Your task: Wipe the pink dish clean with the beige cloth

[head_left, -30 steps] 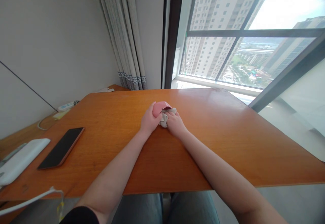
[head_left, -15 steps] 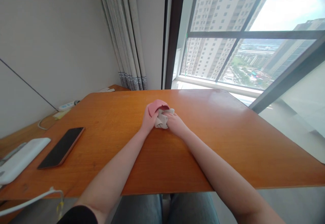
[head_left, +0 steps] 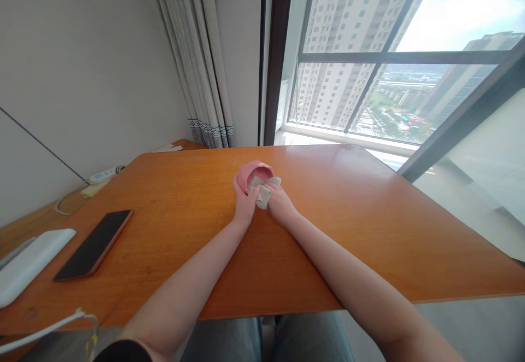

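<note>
A pink bowl [head_left: 248, 173] is tipped on its side above the middle of the table, its hollow turned toward me and to the right. My left hand [head_left: 244, 203] grips it from the left, thumb near the lower rim. In my right hand [head_left: 280, 203] is a bunched pale grey cloth [head_left: 263, 198], pressed against the bowl's lower rim and partly inside it. Cloth and bowl hide most of the fingertips of both hands.
On the wooden table [head_left: 184, 198] at left lie a black-faced phone [head_left: 93, 246] and a white flat device [head_left: 35, 261]. A white cable [head_left: 45, 326] runs at the near left edge. A power strip [head_left: 102, 175] sits by the wall; a large window stands at right.
The bowl has turned so that more of its inside shows. My left hand has shifted slightly right and down, and the cloth sits lower at the rim. The view has shifted a little.
</note>
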A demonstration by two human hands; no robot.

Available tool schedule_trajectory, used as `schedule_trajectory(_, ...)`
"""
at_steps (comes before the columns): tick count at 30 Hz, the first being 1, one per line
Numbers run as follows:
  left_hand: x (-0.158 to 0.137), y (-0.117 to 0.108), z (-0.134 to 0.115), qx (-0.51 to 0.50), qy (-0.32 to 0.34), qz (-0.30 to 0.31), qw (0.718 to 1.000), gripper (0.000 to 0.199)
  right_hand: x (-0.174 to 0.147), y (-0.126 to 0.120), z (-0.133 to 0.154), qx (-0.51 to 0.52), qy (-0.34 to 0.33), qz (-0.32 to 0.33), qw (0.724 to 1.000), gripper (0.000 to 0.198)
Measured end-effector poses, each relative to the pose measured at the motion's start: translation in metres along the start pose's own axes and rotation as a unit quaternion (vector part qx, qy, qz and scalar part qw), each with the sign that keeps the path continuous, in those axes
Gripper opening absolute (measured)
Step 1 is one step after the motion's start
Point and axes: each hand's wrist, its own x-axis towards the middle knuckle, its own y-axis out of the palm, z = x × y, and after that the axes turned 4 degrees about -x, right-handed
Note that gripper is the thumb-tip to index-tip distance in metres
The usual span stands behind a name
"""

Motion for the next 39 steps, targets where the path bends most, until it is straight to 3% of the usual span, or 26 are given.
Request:
schedule_trajectory(6,0.009,-0.004,-0.016,0.048,0.034,0.010,0.998,0.048,0.004,-0.009,0.002,0.018,-0.004,-0.022,1.000,0.020)
schedule_trajectory(12,0.028,-0.017,-0.028,0.116,0.074,0.104,0.985,0.041,0.007,-0.019,-0.002,-0.029,-0.038,-0.045,0.998,0.023)
schedule_trajectory(15,0.029,-0.019,-0.028,0.122,0.090,0.144,0.978,0.048,0.005,-0.015,-0.003,-0.040,-0.033,-0.043,0.998,0.024)
schedule_trajectory(19,0.012,-0.010,-0.013,0.070,0.051,0.053,0.995,0.069,0.002,-0.007,-0.002,-0.032,-0.015,-0.046,0.998,0.023)
schedule_trajectory(22,0.005,-0.004,-0.003,0.025,-0.005,0.014,1.000,0.057,0.001,-0.007,-0.002,-0.026,-0.022,-0.036,0.999,0.026)
schedule_trajectory(25,0.012,-0.008,-0.005,0.037,0.008,0.028,0.999,0.050,0.003,-0.011,0.001,-0.028,-0.023,-0.009,0.999,0.026)
schedule_trajectory(30,0.029,-0.027,-0.021,0.153,0.101,0.120,0.976,0.068,0.006,-0.011,0.010,-0.052,0.000,-0.017,0.999,0.026)
schedule_trajectory(33,0.027,-0.029,-0.021,0.203,0.117,0.148,0.961,0.072,0.003,-0.008,0.009,-0.054,0.018,-0.008,0.998,0.023)
schedule_trajectory(36,0.016,-0.018,-0.010,0.147,0.085,0.082,0.982,0.076,0.001,-0.007,0.004,-0.052,0.041,0.030,0.997,0.021)
schedule_trajectory(39,0.008,-0.005,0.005,0.035,0.003,0.015,0.999,0.070,0.001,-0.007,0.002,-0.031,0.040,0.040,0.998,0.021)
